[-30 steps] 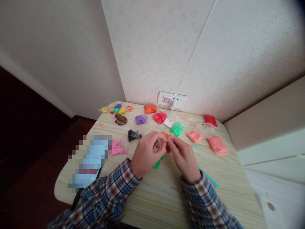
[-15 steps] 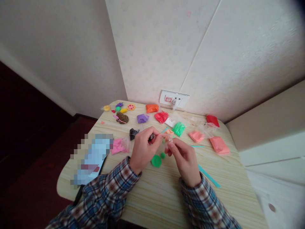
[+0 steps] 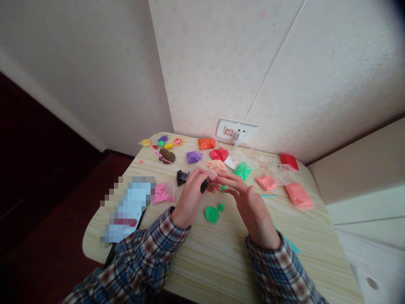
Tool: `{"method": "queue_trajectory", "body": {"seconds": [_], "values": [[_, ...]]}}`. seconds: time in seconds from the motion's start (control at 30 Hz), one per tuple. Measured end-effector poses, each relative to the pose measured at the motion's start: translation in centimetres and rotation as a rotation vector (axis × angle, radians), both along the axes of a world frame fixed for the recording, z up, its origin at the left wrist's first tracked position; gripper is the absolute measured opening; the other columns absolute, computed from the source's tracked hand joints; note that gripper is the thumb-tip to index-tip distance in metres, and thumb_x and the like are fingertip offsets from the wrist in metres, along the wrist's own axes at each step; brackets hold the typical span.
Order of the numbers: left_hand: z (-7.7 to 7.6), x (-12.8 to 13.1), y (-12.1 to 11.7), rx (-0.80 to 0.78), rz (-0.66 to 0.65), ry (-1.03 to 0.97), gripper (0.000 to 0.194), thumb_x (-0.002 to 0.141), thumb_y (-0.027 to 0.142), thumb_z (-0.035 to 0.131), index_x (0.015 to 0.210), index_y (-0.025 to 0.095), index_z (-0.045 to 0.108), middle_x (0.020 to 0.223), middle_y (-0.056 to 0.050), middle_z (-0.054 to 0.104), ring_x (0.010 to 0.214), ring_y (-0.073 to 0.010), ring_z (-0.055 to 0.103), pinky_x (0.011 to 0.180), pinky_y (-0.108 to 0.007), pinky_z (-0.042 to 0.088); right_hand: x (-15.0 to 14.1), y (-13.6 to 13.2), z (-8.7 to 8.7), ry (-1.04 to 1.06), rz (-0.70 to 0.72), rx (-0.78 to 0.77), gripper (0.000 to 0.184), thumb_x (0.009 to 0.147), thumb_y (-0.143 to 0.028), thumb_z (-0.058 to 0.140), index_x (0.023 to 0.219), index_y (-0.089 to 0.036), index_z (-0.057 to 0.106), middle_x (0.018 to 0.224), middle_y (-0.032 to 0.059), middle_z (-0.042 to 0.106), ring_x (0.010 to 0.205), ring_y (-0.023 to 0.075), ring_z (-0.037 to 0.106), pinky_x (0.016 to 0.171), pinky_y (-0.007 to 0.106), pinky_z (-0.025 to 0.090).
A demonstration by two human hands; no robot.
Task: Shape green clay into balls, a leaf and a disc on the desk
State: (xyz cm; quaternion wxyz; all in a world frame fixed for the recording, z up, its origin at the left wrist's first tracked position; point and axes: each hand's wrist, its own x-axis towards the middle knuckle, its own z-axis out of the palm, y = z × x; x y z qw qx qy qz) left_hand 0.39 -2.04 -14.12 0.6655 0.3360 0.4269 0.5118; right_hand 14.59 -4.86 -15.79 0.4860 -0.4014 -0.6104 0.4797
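Observation:
My left hand [image 3: 190, 196] is closed around a small black lump [image 3: 204, 185], with a clear plastic bag [image 3: 209, 171] sticking out above the fingers. Whether the lump sits inside that bag I cannot tell. My right hand [image 3: 253, 207] has its fingers stretched toward the left, their tips at the edge of the clear plastic. Below the hands lie a flattened green clay disc [image 3: 211, 214] and a small green ball [image 3: 220, 207]. Another green bit [image 3: 223, 188] shows between the hands. A peach clay packet [image 3: 217, 165] lies just behind the fingers.
Clay packets lie around: black [image 3: 182, 177], pink [image 3: 163, 193], purple [image 3: 194, 157], orange [image 3: 206, 143], red [image 3: 219, 154], green [image 3: 243, 171] and coral [image 3: 299, 194]. A phone [image 3: 129, 211] stands at left. Small clay figures [image 3: 166, 155] sit at the back left. A socket [image 3: 237, 131] is on the wall.
My right hand's fingers have gone from a pinch on the clear plastic to stretched out. The black lump shows more in my left hand. The whole view has shifted slightly.

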Motion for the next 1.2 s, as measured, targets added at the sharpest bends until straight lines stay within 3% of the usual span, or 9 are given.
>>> {"method": "queue_trajectory", "body": {"seconds": [0.1, 0.27, 0.4, 0.53, 0.63, 0.73, 0.93, 1.07, 1.2], "values": [[0.0, 0.0, -0.1, -0.036, -0.025, -0.113, 0.010, 0.080, 0.022, 0.051, 0.074, 0.016, 0.057, 0.083, 0.000, 0.064, 0.082, -0.0132, 0.061, 0.074, -0.026, 0.050, -0.5, -0.3, 0.2, -0.251, -0.105, 0.182, 0.039, 0.094, -0.046, 0.034, 0.121, -0.030, 0.059, 0.132, 0.0055, 0.050, 0.125, 0.0250, 0.042, 0.105, 0.048, 0.031], [-0.4, 0.2, -0.4, -0.068, -0.113, -0.270, 0.010, 0.082, 0.022, 0.053, 0.077, 0.016, 0.059, 0.091, -0.002, 0.067, 0.095, -0.0160, 0.063, 0.087, -0.031, 0.050, -1.3, -0.7, 0.0, -0.658, -0.349, 0.487, 0.033, 0.087, -0.033, 0.054, 0.119, -0.025, 0.056, 0.129, 0.0102, 0.046, 0.119, 0.0288, 0.043, 0.096, 0.049, 0.037], [-0.6, 0.4, -0.5, -0.083, -0.182, -0.306, 0.012, 0.084, 0.024, 0.050, 0.080, 0.017, 0.060, 0.093, -0.003, 0.070, 0.095, -0.0167, 0.065, 0.083, -0.030, 0.051, -1.6, -0.6, -0.3, -0.823, -0.339, 0.576, 0.038, 0.085, -0.032, 0.058, 0.122, -0.025, 0.051, 0.134, 0.0125, 0.040, 0.120, 0.0313, 0.042, 0.096, 0.052, 0.036], [-0.4, 0.3, -0.4, -0.057, -0.161, -0.256, 0.012, 0.083, 0.025, 0.051, 0.079, 0.017, 0.059, 0.091, -0.003, 0.069, 0.092, -0.0163, 0.065, 0.080, -0.029, 0.051, -1.3, -0.6, -0.1, -0.818, -0.339, 0.596, 0.035, 0.086, -0.031, 0.056, 0.120, -0.026, 0.049, 0.131, 0.0115, 0.044, 0.116, 0.0307, 0.045, 0.094, 0.053, 0.036], [-0.2, 0.4, -0.5, 0.049, -0.113, -0.095, 0.011, 0.084, 0.026, 0.051, 0.080, 0.017, 0.056, 0.084, -0.001, 0.066, 0.081, -0.0133, 0.064, 0.074, -0.027, 0.051, -1.0, -0.7, 0.2, -0.685, -0.405, 0.597, 0.027, 0.087, -0.031, 0.055, 0.112, -0.025, 0.050, 0.115, 0.0092, 0.052, 0.107, 0.0275, 0.050, 0.090, 0.049, 0.039], [-0.1, 0.4, -0.7, 0.233, -0.173, 0.196, 0.013, 0.088, 0.029, 0.047, 0.084, 0.018, 0.052, 0.076, 0.000, 0.064, 0.065, -0.0107, 0.059, 0.061, -0.023, 0.047, -0.9, -0.6, 0.3, -0.597, -0.464, 0.542, 0.024, 0.086, -0.033, 0.057, 0.105, -0.022, 0.048, 0.099, 0.0071, 0.054, 0.094, 0.0245, 0.051, 0.081, 0.044, 0.042], [0.1, -0.2, -0.7, 0.643, -0.233, 0.757, 0.011, 0.089, 0.019, 0.046, 0.078, 0.018, 0.050, 0.066, 0.003, 0.055, 0.061, -0.0105, 0.054, 0.061, -0.022, 0.040, -0.4, -0.1, -0.1, -0.476, -0.420, 0.340, 0.017, 0.087, -0.034, 0.054, 0.094, -0.021, 0.047, 0.081, 0.0020, 0.050, 0.074, 0.0175, 0.048, 0.069, 0.035, 0.041], [0.0, -0.2, -0.8, 0.857, -0.281, 0.941, 0.008, 0.086, 0.016, 0.048, 0.079, 0.017, 0.051, 0.068, 0.001, 0.055, 0.064, -0.0120, 0.051, 0.060, -0.023, 0.037, 0.0, 0.0, 0.1, -0.458, -0.349, 0.270, 0.017, 0.087, -0.036, 0.054, 0.085, -0.021, 0.046, 0.076, 0.0002, 0.050, 0.070, 0.0161, 0.046, 0.067, 0.033, 0.039], [-0.1, -0.2, -0.9, 0.957, -0.209, 0.996, 0.015, 0.087, 0.015, 0.043, 0.074, 0.018, 0.049, 0.069, -0.001, 0.053, 0.066, -0.0130, 0.049, 0.062, -0.025, 0.038, 0.1, -0.1, 0.6, -0.560, -0.298, 0.284, 0.019, 0.091, -0.029, 0.044, 0.074, -0.021, 0.047, 0.070, 0.0006, 0.052, 0.067, 0.0159, 0.048, 0.066, 0.032, 0.035]]}}
